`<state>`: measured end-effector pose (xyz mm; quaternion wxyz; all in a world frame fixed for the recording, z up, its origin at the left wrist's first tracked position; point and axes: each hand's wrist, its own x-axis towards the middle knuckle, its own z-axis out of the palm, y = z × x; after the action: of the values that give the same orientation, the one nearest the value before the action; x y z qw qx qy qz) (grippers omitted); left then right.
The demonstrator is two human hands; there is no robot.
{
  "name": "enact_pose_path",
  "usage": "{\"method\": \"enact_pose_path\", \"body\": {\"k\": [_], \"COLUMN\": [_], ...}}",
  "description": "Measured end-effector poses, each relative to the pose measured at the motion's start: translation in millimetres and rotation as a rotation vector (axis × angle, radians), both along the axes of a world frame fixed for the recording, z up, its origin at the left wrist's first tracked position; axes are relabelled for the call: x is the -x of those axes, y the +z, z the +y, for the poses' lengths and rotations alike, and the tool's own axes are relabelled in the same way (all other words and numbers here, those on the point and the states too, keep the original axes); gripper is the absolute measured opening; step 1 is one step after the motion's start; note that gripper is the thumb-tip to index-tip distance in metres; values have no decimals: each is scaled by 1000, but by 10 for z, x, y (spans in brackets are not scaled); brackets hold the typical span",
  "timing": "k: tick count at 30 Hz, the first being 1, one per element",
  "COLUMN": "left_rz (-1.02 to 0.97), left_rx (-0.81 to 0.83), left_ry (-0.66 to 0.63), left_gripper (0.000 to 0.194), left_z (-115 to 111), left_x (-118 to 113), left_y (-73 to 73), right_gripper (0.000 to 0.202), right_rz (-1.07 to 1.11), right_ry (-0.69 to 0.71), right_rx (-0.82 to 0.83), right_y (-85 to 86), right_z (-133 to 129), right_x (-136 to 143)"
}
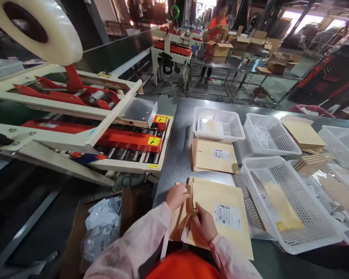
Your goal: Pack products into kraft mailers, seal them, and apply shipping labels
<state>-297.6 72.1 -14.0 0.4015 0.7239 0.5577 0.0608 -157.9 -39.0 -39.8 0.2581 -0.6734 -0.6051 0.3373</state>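
Observation:
A stack of tan padded envelopes [203,190] lies at the front edge of the metal table. A white printed label [228,216] is on the top one. Fingers of my left hand [177,197] are curled over the left, folded edges of the stack. My right hand [205,223] is closed at the opening of the top envelope, its fingertips partly hidden in the folds. Some of the edges stand apart between my two hands. Behind this stack is a second pile of labelled envelopes [208,155].
White perforated baskets [279,201] holding envelopes and papers stand on the right, with another basket [218,124] further back. On the left is a roller taping machine [125,139]. A cardboard box [126,209] of plastic bags sits below. A co-worker [216,25] stands behind boxes.

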Motion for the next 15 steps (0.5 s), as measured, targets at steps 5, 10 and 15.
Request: {"method": "enact_pose_path", "body": {"k": [5, 10, 15], "left_rz": [-117, -148, -256], "left_rx": [-87, -89, -72], "left_ry": [113, 156, 192], "left_gripper": [34, 22, 13], "left_z": [449, 527, 573], "left_x": [-122, -149, -10], "left_y": [-191, -361, -504], "right_gripper": [51, 53, 53], "right_rz": [-21, 37, 31], "right_ry": [-12, -42, -38], "right_rx": [-23, -46, -69], "right_y": [-52, -114, -164], "right_z": [-16, -28, -23], "right_x": [12, 21, -21]}}
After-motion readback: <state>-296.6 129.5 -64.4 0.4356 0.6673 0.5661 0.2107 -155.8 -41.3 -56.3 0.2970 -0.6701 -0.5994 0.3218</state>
